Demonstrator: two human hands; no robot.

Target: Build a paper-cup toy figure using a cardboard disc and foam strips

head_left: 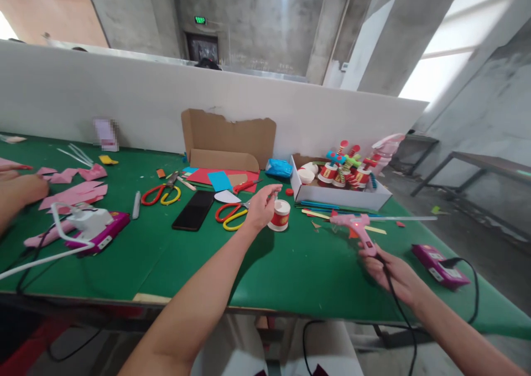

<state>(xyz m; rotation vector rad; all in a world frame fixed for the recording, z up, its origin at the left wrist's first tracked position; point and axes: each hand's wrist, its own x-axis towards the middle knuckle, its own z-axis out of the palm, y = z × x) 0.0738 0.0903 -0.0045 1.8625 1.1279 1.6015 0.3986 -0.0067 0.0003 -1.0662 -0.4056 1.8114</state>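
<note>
My left hand (261, 209) is beside a small upturned paper cup (281, 217) with a red band and white base. Its fingertips are pinched together just above the cup; whatever they hold is too small to make out. In my right hand (388, 273) is a pink hot glue gun (352, 221), gripped by its handle, a clear glue stick poking out of its back. The nozzle points left toward the cup, some distance from it. Behind my left wrist lie scissors (235, 221) with red and yellow handles.
A white box (344, 196) holds several decorated cups. Nearby lie a black phone (193, 210), coloured paper (219, 181), other scissors (153, 195), a blue packet (279, 168) and a purple power strip (440, 265). At left, another person's hand (27, 191) is by pink scraps (74, 195).
</note>
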